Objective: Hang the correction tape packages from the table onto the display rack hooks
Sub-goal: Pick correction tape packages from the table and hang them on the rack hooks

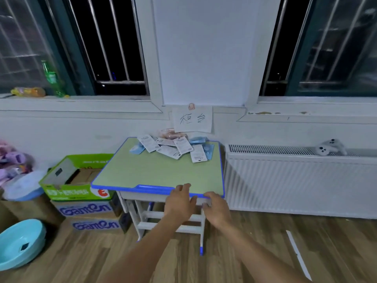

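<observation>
Reaching out, we have two hands, our left hand (180,203) and right hand (217,210), both loose and holding nothing at the table's (159,172) near edge. About ten correction tape packages (173,148) lie piled at its far side. Two boxes (89,216) at left say "GamOn". A radiator (295,180) stands right.

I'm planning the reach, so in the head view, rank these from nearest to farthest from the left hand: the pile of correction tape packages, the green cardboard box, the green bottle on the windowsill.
From the left hand at the table's near edge:
1. Pile of correction tape packages, at the table's far side, ahead.
2. Green cardboard box, on the floor stack to the left.
3. Green bottle, on the windowsill, far upper left.
</observation>
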